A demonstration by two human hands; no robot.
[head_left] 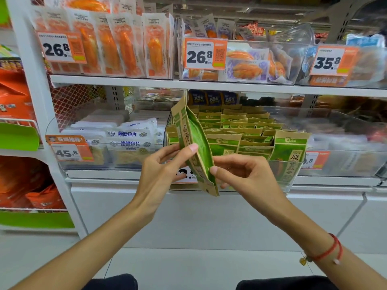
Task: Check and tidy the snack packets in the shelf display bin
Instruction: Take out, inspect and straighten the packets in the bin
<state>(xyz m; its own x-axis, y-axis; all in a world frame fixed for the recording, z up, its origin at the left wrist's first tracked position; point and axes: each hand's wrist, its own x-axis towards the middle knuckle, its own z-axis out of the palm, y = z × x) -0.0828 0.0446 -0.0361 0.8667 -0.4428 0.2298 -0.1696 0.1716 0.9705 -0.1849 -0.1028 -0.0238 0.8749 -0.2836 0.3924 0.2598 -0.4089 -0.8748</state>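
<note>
A green and brown snack packet (195,141) is held upright and edge-on in front of the clear display bin (289,176). My left hand (165,166) pinches its left face with thumb and fingers. My right hand (240,174) pinches its lower right edge. Inside the bin lie several rows of matching green and brown packets (240,126), mostly leaning back. One packet (291,151) stands upright at the bin's front right corner.
To the left stands a bin of white fish-slice packets (129,141) with a 45.8 price tag (69,152). The shelf above (209,82) carries orange packets and price cards. A white cabinet front (188,216) runs below the shelf.
</note>
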